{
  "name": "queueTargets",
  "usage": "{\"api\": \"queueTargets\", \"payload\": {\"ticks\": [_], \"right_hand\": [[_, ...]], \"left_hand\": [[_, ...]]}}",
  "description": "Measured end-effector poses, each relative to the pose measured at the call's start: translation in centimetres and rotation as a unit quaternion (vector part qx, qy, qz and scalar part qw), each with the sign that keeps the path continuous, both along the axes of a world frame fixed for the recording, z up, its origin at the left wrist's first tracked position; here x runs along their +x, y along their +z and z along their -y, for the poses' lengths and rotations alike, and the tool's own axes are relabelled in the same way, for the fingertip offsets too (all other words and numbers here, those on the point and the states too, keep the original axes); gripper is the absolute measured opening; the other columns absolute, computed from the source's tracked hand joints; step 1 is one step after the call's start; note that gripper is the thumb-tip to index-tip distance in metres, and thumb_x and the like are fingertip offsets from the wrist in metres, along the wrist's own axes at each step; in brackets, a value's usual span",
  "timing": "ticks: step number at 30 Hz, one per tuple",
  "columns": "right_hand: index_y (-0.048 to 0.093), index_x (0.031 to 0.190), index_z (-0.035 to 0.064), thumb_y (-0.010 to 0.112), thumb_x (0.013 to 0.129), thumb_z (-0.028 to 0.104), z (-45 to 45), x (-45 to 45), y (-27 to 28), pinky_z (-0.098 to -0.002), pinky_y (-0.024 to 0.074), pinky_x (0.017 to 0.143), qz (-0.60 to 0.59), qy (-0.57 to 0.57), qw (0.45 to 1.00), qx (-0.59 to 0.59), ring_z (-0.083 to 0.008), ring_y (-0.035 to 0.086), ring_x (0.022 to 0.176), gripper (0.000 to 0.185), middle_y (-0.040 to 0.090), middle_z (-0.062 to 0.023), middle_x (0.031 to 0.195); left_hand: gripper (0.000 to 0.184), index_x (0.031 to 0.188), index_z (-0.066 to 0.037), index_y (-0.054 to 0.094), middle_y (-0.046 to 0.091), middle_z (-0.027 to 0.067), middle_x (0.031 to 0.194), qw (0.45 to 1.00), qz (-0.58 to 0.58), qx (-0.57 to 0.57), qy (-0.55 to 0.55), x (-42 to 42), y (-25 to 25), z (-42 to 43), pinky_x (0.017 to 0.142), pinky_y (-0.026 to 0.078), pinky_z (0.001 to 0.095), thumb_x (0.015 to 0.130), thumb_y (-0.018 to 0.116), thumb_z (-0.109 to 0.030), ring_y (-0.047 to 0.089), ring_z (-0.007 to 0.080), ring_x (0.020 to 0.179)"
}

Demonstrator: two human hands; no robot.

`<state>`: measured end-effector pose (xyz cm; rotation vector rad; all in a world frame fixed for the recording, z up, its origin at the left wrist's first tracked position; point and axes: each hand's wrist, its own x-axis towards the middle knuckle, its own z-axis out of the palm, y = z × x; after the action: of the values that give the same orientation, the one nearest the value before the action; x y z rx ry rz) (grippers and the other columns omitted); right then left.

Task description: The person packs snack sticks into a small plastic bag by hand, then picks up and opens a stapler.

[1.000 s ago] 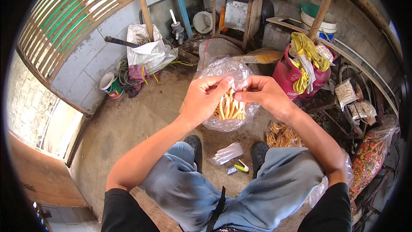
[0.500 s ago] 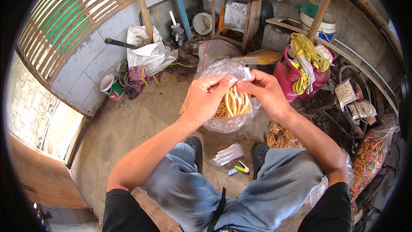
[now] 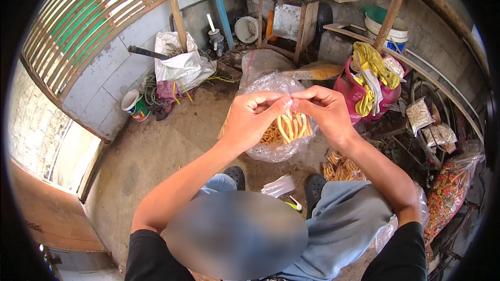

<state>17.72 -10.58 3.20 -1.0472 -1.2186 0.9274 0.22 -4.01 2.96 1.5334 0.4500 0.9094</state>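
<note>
Both hands meet above a large clear plastic bag (image 3: 281, 151) that holds thin brown sticks (image 3: 271, 135). My left hand (image 3: 256, 117) pinches the top edge of a small clear packet of pale yellow snack sticks (image 3: 294, 127). From the other side my right hand (image 3: 327, 114) pinches the same edge, its fingertips touching those of my left. The packet hangs below the fingertips, in front of the large bag's opening. Whether its top is folded or sealed is hidden by the fingers.
Between the dark shoes lie white plastic sleeves (image 3: 278, 186) and a green lighter-like item (image 3: 295, 204). Filled snack packets (image 3: 344, 166) sit right of them. A pink tank (image 3: 346, 86) with yellow cloth and a bag of colourful pieces (image 3: 452, 190) stand at right. A blurred oval covers the lap.
Both hands have shifted slightly right with the packet, and their fingertips have come together at its top. A blurred oval now covers part of the lap and floor.
</note>
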Motion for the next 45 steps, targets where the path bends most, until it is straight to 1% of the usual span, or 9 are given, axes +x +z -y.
{"api": "queueTargets", "payload": {"ticks": [6,10,15,24,34,37,39,42,45], "right_hand": [[0.07,0.096,-0.0015,0.068,0.084,0.006,0.2,-0.1,0.3,-0.0222,0.0496,0.075,0.004,0.004,1.0,0.004,-0.0078,0.062,0.083,0.015,0.069,-0.0061,0.091],[0.07,0.1,-0.0006,0.068,0.084,0.006,0.6,-0.5,0.4,-0.0221,0.0493,0.075,0.05,-0.014,0.998,0.039,-0.0084,0.062,0.084,0.017,0.069,-0.0072,0.092],[0.071,0.102,0.0035,0.066,0.084,0.003,0.5,-0.8,-0.1,-0.0201,0.0463,0.066,0.08,-0.037,0.991,0.104,-0.0064,0.058,0.076,0.019,0.065,-0.0041,0.088],[0.071,0.105,0.0076,0.065,0.084,0.003,1.1,-1.3,0.8,-0.0176,0.0433,0.062,0.156,-0.07,0.982,0.083,-0.0036,0.055,0.074,0.023,0.061,-0.0024,0.089],[0.07,0.105,0.0064,0.062,0.085,0.0,0.4,-0.6,-0.1,-0.0219,0.0473,0.065,0.102,-0.026,0.988,0.112,-0.0071,0.058,0.081,0.022,0.061,-0.0052,0.093],[0.07,0.104,0.006,0.061,0.082,-0.004,0.3,-0.1,-0.1,-0.0243,0.0485,0.063,0.207,-0.041,0.956,0.206,-0.0121,0.061,0.08,0.026,0.06,-0.0074,0.092],[0.067,0.108,0.0068,0.063,0.076,-0.006,0.4,0.0,0.2,-0.0275,0.0503,0.061,0.373,-0.08,0.871,0.31,-0.0205,0.062,0.076,0.035,0.058,-0.0102,0.091],[0.063,0.111,0.0065,0.065,0.07,-0.005,0.8,-0.2,0.6,-0.0312,0.0514,0.06,0.459,-0.097,0.828,0.307,-0.0265,0.061,0.074,0.042,0.056,-0.0112,0.09],[0.062,0.11,0.0051,0.067,0.069,0.0,0.9,-0.2,0.9,-0.0337,0.0517,0.061,0.527,-0.11,0.779,0.321,-0.026,0.061,0.077,0.042,0.056,-0.0103,0.091]], "left_hand": [[0.02,0.1,-0.001,0.067,0.068,0.0048,0.087,0.997,-0.006,-0.08,0.003,-0.2,0.5,-0.1,0.065,0.054,0.023,0.091,0.062,-0.018,0.064,0.0085,0.076],[0.02,0.099,-0.001,0.067,0.067,0.0035,0.086,0.998,-0.005,-0.065,0.013,-0.2,0.4,-0.2,0.064,0.053,0.0228,0.092,0.061,-0.019,0.064,0.0082,0.074],[0.021,0.096,-0.001,0.068,0.066,0.0019,0.083,0.999,-0.015,-0.031,0.038,-0.2,0.3,-0.3,0.062,0.052,0.0226,0.093,0.06,-0.021,0.063,0.0073,0.073],[0.023,0.098,0.001,0.068,0.067,0.0042,0.086,0.999,0.001,-0.015,0.05,0.0,0.4,0.1,0.064,0.053,0.0234,0.093,0.059,-0.02,0.063,0.0074,0.074],[0.026,0.096,0.0,0.068,0.069,0.007,0.085,0.998,-0.01,-0.015,0.053,0.0,0.5,0.1,0.065,0.054,0.0246,0.094,0.058,-0.024,0.065,0.0099,0.075],[0.028,0.095,-0.001,0.068,0.069,0.008,0.084,0.994,0.012,-0.098,0.044,0.0,1.0,0.6,0.065,0.055,0.0258,0.094,0.057,-0.027,0.066,0.0117,0.074],[0.028,0.095,-0.002,0.068,0.069,0.0078,0.085,0.993,0.012,-0.112,0.045,-0.1,0.9,0.5,0.065,0.055,0.0266,0.093,0.058,-0.028,0.067,0.0122,0.074],[0.028,0.094,-0.001,0.068,0.068,0.0075,0.087,0.989,0.016,-0.142,0.041,0.0,0.9,0.6,0.067,0.056,0.0275,0.093,0.058,-0.028,0.067,0.0125,0.076],[0.027,0.095,-0.001,0.068,0.068,0.0066,0.089,0.99,0.015,-0.138,0.038,0.0,0.6,0.4,0.07,0.056,0.028,0.093,0.058,-0.026,0.066,0.0123,0.078]]}}
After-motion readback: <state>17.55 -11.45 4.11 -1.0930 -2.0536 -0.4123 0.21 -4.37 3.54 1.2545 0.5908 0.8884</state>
